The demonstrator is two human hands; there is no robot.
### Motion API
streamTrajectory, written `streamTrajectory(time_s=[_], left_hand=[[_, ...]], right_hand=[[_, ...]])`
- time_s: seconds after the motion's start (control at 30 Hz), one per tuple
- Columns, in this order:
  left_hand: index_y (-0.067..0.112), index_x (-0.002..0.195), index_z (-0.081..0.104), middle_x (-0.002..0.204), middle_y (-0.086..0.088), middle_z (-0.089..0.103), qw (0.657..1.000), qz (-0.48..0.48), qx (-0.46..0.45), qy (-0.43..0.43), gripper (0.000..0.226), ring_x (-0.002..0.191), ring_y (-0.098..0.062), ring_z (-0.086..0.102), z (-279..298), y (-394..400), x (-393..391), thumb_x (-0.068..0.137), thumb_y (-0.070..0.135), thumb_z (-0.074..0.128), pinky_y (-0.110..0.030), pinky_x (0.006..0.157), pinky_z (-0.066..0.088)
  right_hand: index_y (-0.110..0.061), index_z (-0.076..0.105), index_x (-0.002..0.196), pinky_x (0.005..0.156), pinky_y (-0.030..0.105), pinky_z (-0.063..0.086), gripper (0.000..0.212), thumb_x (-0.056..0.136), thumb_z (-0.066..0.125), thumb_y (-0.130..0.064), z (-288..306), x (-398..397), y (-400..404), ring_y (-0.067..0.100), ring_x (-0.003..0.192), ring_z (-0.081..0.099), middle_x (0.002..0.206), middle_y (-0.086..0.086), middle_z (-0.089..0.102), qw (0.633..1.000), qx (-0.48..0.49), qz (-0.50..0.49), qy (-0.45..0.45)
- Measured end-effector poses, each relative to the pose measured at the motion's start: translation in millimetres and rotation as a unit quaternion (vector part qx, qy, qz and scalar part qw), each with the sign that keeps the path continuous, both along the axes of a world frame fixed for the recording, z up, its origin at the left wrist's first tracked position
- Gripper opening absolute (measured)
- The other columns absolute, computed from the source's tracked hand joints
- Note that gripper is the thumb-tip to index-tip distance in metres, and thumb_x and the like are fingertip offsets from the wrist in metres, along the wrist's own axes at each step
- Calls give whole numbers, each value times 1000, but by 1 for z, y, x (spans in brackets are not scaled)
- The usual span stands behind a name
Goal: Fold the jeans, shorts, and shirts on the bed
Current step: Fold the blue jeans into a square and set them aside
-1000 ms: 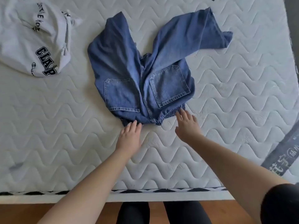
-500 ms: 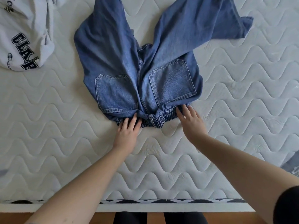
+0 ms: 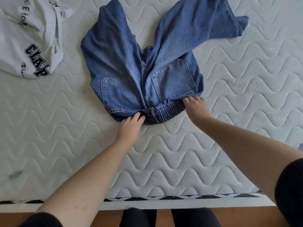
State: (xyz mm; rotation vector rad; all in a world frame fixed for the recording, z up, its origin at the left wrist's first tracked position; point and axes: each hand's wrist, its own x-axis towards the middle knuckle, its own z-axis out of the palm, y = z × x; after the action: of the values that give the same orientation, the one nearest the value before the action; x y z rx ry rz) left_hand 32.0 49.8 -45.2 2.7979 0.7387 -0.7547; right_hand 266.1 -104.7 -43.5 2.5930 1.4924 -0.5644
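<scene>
Left hand (image 3: 131, 126) lies at the near edge of the jeans (image 3: 144, 66), its fingers curled into the elastic waistband (image 3: 164, 114) and gripping it; whether the fingertips go under the fabric cannot be told. Right hand (image 3: 196, 107) holds the same waistband further right, fingers bent over the hem, tips partly buried in denim.

From the head view, the jeans lie back-side up in the middle of the bed (image 3: 229, 112), waistband toward the person, long axis running away from the body. Both legs fan outward in a V, the right one bending off toward the far right. Two back pockets face up. The left leg's end is cut off by the top of the frame.

A grey printed shirt (image 3: 31, 40) sits crumpled at the far left, well apart from the jeans, partly out of frame. The bed is a bare white mattress with wavy quilting and a black-and-white patterned edge; wooden floor (image 3: 237, 217) shows below it
</scene>
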Motion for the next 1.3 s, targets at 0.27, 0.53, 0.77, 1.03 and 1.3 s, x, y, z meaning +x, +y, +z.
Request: streamTrajectory(time_s=[0.27, 0.53, 0.77, 1.03, 1.3], left_hand=[[24, 115, 59, 115, -4, 64, 994, 68, -36, -76, 46, 98, -33, 61, 75, 21, -2, 82, -5, 44, -38, 80, 40], [43, 117, 29, 112, 2, 65, 985, 72, -97, -126, 64, 84, -35, 65, 186, 16, -33, 74, -2, 43, -37, 68, 45], [39, 124, 59, 122, 8, 55, 978, -61, -103, -174, 69, 96, -28, 61, 267, 8, -51, 79, -11, 43, -42, 82, 50], [25, 119, 70, 116, -5, 57, 988, -143, 2, -53, 40, 110, -27, 55, 331, -5, -57, 89, 6, 50, -33, 94, 40], [5, 91, 67, 102, -8, 59, 987, -62, -23, -145, 24, 97, -27, 57, 390, -10, -71, 84, -1, 44, -38, 84, 45]], right_hand=[[-5, 57, 95, 70, 41, 39, 13, 85, 54, -13, 50, -3, -40, 41, 89, 62, 100, 17, 65, 992, 57, -79, 76], [-15, 52, 128, 71, 38, 46, 53, 79, 52, 6, 153, -17, -88, 30, 84, 57, 112, 8, 58, 956, 189, -72, 212], [-4, 70, 116, 66, 51, 55, 41, 80, 61, 13, 246, -18, -106, 43, 76, 65, 116, 23, 58, 970, 199, 67, 119], [0, 65, 86, 49, 30, 32, 9, 78, 68, 1, 312, -25, -127, 35, 57, 58, 96, 15, 61, 976, 157, 153, 12], [-4, 57, 80, 62, 34, 42, 39, 81, 28, -30, 369, -42, -143, 33, 69, 55, 88, 8, 52, 959, 239, 124, 90]])
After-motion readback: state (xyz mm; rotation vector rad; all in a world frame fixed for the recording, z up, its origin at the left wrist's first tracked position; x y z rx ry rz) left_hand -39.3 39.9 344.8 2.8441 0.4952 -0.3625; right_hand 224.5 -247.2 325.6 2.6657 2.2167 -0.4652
